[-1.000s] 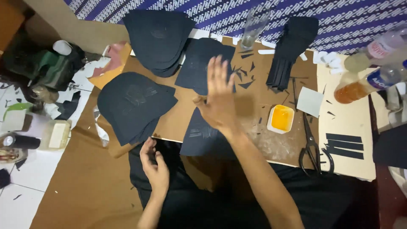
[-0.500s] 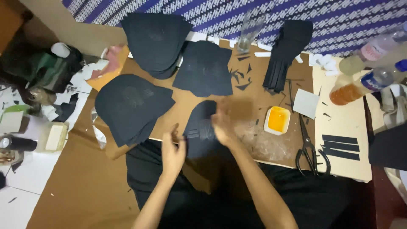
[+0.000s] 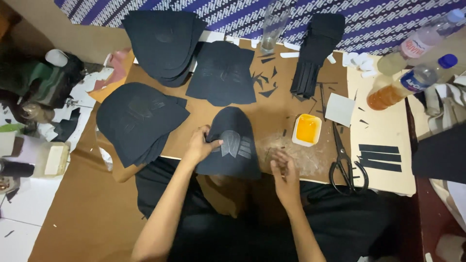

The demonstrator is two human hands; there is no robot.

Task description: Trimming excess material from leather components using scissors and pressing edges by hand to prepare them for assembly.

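Since the earlier frames, the right hand (image 3: 285,175) has dropped from above the board to its lower edge, and the left hand (image 3: 200,144) has moved up onto the black panel (image 3: 233,145).

The left hand's fingers are closed on the left edge of the black panel, thumb on top, pinching it. The right hand's fingers are curled and rest on the board (image 3: 272,106), holding nothing that can be seen. The panel lies at lower centre of the frame, flat on the board, with grey stripes on its face.

Handling, as a judgement: the panel looks thin, light and floppy. It should be gripped at an edge and supported flat, as it would likely fold if lifted by a corner.

Right of the panel stands a small white tub of orange paste (image 3: 307,129). The scissors (image 3: 344,162) lie further right, near black strips (image 3: 381,157). Stacks of black panels (image 3: 138,119) occupy the centre left and upper left. Bottles (image 3: 407,82) lie at upper right. The tub is the nearest obstacle to the right hand.
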